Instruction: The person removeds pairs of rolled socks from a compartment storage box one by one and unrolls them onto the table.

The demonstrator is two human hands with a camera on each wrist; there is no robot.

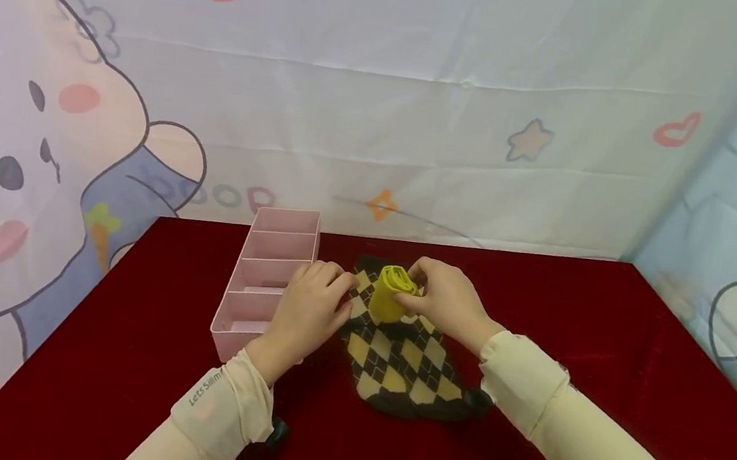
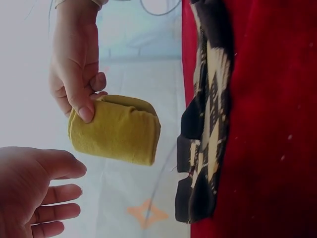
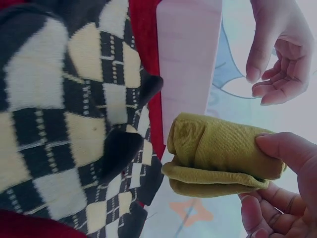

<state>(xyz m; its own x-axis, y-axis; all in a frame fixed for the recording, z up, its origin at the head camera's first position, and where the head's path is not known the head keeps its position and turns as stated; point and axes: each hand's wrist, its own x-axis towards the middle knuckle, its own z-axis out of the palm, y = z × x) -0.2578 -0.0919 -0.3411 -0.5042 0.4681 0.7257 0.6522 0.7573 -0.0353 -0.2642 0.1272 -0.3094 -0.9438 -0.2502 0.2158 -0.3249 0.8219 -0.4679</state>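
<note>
My right hand [image 1: 451, 301] pinches a rolled-up yellow sock bundle [image 1: 387, 304] between thumb and fingers. In the left wrist view the roll [image 2: 116, 131] hangs above the table, its folded edge showing. Ribbed knit and a loose outer layer appear on the bundle [image 3: 218, 148] in the right wrist view. My left hand [image 1: 311, 304] is held just left of the roll, apart from it, fingers loosely bent with nothing in them. Under both hands lie black, cream and grey argyle socks [image 1: 412, 368], spread flat with dark ends.
A pink box [image 1: 225, 343] with several compartments stands left of the socks, partly behind my left hand. Dark red cloth [image 1: 580, 320] covers the table. A printed cartoon curtain [image 1: 371, 106] hangs along the back and sides.
</note>
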